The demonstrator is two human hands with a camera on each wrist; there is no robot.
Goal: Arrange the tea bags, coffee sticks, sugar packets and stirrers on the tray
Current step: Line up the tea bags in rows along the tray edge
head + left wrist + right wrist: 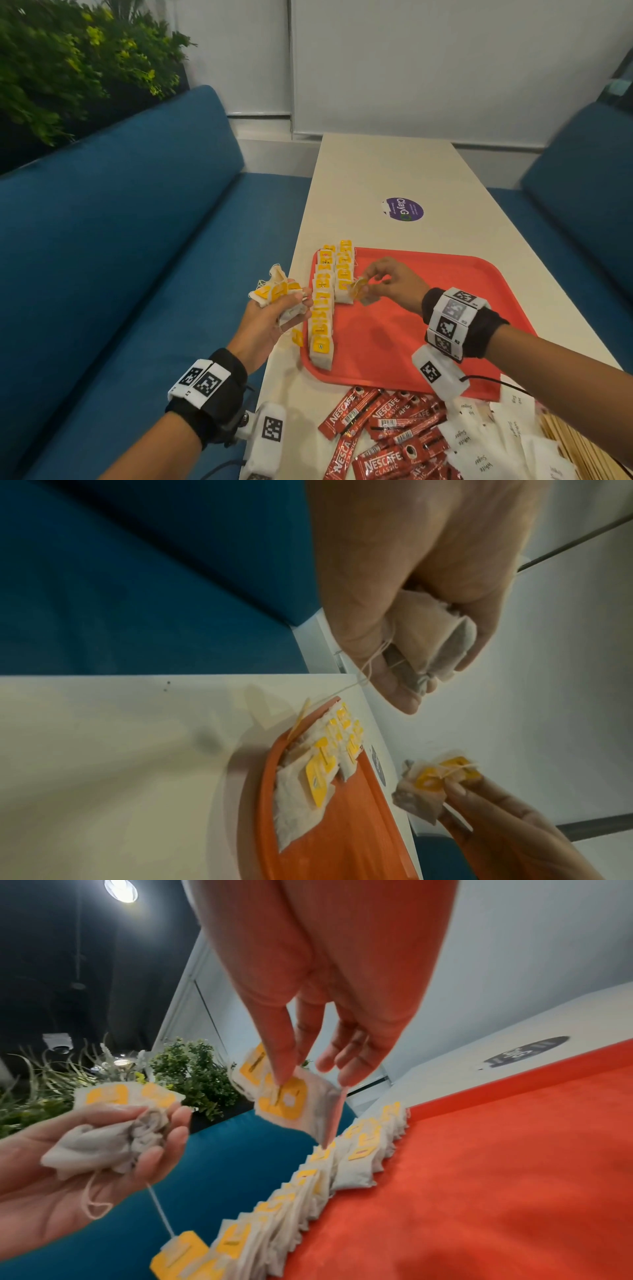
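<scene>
Left hand [274,315] raised at about 9 o'clock of the tray's left edge, palm up, fingers [164,1139] curled round a bunch of tea bags [277,294]; one tag dangles on its string below the palm. Left forearm comes in from 7 o'clock, wrist strapped with a black band carrying marker tags. Right hand [394,284] hovers above the tray, palm down, fingertips [284,1069] pointing toward 9 o'clock, thumb and forefinger pinching a single tea bag [359,289], other fingers loosely spread. Right forearm enters from 4 o'clock, same banded wrist. Hands near each other, not touching.
</scene>
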